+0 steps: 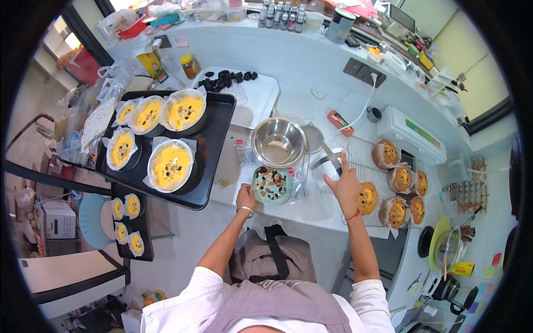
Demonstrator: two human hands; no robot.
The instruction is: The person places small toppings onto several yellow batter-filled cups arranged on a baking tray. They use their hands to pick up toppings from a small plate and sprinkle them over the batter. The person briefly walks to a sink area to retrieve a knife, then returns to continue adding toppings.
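My left hand (245, 197) is at the left rim of a small pale-green square dish (285, 197) and appears to grip it. Nuts, seeds and dried fruit (270, 183) lie in the dish. Behind it stands a stainless steel mixing bowl (278, 141) with nothing seen inside. My right hand (348, 187) is over a white appliance (322, 168), its index finger and thumb spread. The dark end of a metal handle (331, 155) lies close to that finger and thumb. Its other fingers are hidden, so I cannot tell whether they hold anything. A fine-mesh sieve (312, 138) sits beside the bowl.
At left, a black baking tray (212, 141) holds several paper-lined tins of yellow batter (173, 164). A second tray (143, 233) sits lower. Baked cakes (396, 212) cool on wire racks (358, 145) at right. A white cable (366, 108) runs from the wall socket.
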